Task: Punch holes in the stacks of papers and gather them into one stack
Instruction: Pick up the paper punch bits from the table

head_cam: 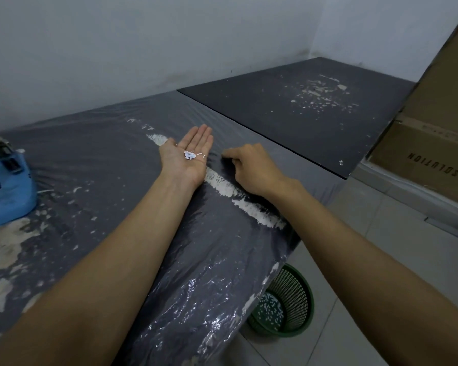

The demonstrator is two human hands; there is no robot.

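Both hands are out over the table, close to each other but not touching. The left hand [192, 154] lies palm up with its fingers straight and together, forming a flat tray for a small heap of white paper punch-out dots [190, 155] resting in the middle of the palm. Just beside it, the right hand [251, 169] is turned knuckles up, its fingers curled and the fingertips [226, 153] drawn together against the surface as though pinching up another dot; whether anything is actually between them cannot be made out.

No stacks of papers are visible from the head camera, so where they lie cannot be said; the pose looks like cleaning up punching waste rather than punching itself, and I would judge the main work to be largely done or paused.

Under the hands is a dark grey table wrapped in wrinkled clear plastic film [201, 273], streaked with pale worn patches. At the left edge sits a blue object with dark fittings [6, 186], only partly in view and too cropped to name. Below the table's near corner stands a green plastic mesh wastebasket [299, 294] with many white dots already in its bottom, the likely destination for the handful. Farther off lies a second dark tabletop [315, 107], and brown cardboard boxes [434, 143] stand at right.
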